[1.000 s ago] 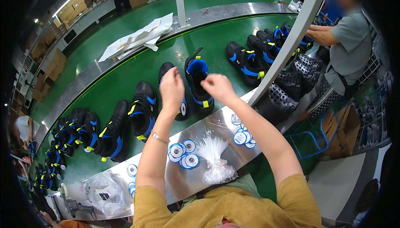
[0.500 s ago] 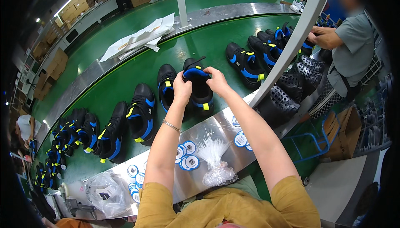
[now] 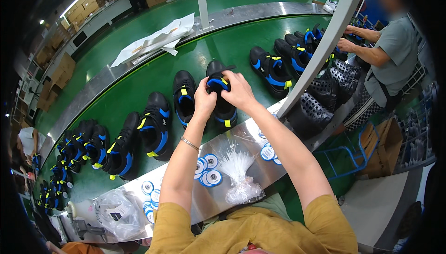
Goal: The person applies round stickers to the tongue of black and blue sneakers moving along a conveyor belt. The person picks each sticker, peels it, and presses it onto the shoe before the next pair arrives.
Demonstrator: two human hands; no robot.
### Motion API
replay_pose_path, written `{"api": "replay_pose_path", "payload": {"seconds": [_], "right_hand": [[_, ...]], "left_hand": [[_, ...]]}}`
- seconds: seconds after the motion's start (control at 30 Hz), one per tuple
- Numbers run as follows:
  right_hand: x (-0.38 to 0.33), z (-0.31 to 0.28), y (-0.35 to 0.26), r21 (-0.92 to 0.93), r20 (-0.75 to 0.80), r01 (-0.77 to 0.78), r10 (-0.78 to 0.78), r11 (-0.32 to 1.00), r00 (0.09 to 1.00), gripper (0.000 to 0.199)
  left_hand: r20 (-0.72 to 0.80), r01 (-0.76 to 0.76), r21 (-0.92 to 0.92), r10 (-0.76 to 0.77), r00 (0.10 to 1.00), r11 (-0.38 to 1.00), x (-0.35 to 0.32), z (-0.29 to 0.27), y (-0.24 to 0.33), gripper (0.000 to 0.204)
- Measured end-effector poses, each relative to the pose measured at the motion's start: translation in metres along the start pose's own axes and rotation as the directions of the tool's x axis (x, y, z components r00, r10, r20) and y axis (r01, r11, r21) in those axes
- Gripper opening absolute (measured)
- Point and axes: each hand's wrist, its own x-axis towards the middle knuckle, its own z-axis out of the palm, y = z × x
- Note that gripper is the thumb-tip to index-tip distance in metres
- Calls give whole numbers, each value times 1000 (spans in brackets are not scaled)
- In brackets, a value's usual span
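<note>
A black sneaker with blue trim and a yellow-green heel tab stands on the green conveyor belt, its toe pointing away from me. My left hand pinches the left side of its blue-lined tongue. On the other side, my right hand is closed on the tongue and strap area, its fingers curled over the top and partly hiding it. Right beside my left hand stands a matching sneaker, untouched.
More sneakers line the belt to the left and right. Round blue-and-white labels, a bundle of clear plastic fasteners and a plastic bag lie on the metal ledge. A slanted post and a co-worker are at right.
My right hand has moved inward and over the tongue, which now looks folded together. Shoes on the belt have shifted slightly left. The co-worker's hands have moved.
</note>
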Motion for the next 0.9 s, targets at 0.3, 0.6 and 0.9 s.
{"api": "replay_pose_path", "payload": {"seconds": [0.3, 0.6, 0.9], "right_hand": [[13, -7, 4, -236, 157, 225, -191, 945, 969, 21], [12, -5, 9, -190, 170, 200, -169, 961, 971, 24], [9, 14, 15, -67, 75, 195, -190, 978, 979, 25]], "left_hand": [[5, -137, 94, 138, 990, 986, -20, 0, 23, 56], [-37, -291, 376, 328, 944, 880, -30, 6, 10, 34], [-54, -243, 427, 292, 955, 871, -28, 6, -6, 19]]}}
